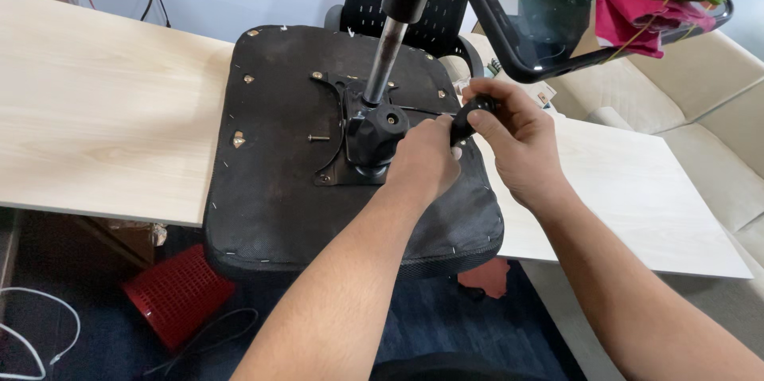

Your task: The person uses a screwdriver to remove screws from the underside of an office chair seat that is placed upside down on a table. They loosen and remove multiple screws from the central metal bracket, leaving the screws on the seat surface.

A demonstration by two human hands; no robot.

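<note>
Step in hand: work at the lever of an upturned office chair seat (270, 190), which lies underside up across 2 pale wooden tabletops (95, 118); this looks like fitting or adjusting the lever at the mechanism, a judgement only.
Right hand (517, 142): fingers and thumb clenched around the black lever handle (471, 114), which juts out to the side of the seat's centre.
Left hand (426, 160): fingers curled at the near end of the same handle, just beside the right hand's grip; whether it truly pinches the handle or only steadies it, I cannot tell.
Lever rod: 1 thin metal rod (418, 110) runs from the grip inward to the black mechanism housing (376, 134).
Gas column: 1 steel post (386, 54) rises from the housing, just inward of the grip.
Next move calls for: a steady hold on the handle, in line with the rod, with the seat kept from sliding on the tabletops.
Counts: 2 hands, 1 seat, 1 handle, 1 loose-looking screw (318, 138) standing on the seat beyond the housing, 1 red basket (179, 293) on the floor below the seat.
</note>
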